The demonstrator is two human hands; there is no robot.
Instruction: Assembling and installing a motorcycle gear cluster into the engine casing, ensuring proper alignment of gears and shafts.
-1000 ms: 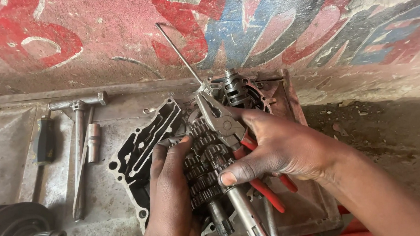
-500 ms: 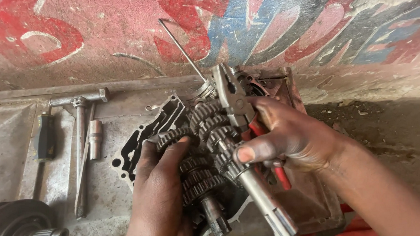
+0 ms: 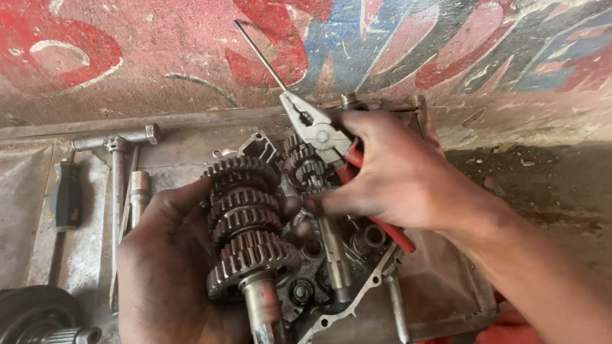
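Tools at the left edge: a dark-handled screwdriver (image 3: 66, 196) and a T-handle wrench (image 3: 115, 142) lie flat on the metal tray (image 3: 18, 205), well apart from my work; a black drum with a splined stub (image 3: 31, 328) sits at the tray's lower left corner.
Left hand: my left hand (image 3: 163, 281) is wrapped from the left around the gear shaft (image 3: 246, 229), a stack of toothed gears on a steel spindle, fingers closed on it and its bare end pointing toward me.
Where the shaft is: lifted just above the open engine case (image 3: 366, 286), left of the second gear cluster (image 3: 306, 168) seated in it.
Right hand: my right hand (image 3: 395, 175) is closed on the red-handled pliers (image 3: 321, 133), nose pointing up-left toward the painted wall (image 3: 177, 54); my fingertips reach down to the second shaft.
Doing it well, I judge: keep the stack square to the spindle so no gear slides off, and steady the neighbouring shaft with the fingertips.
Risk: the pliers crowd my grip; teeth could clash.
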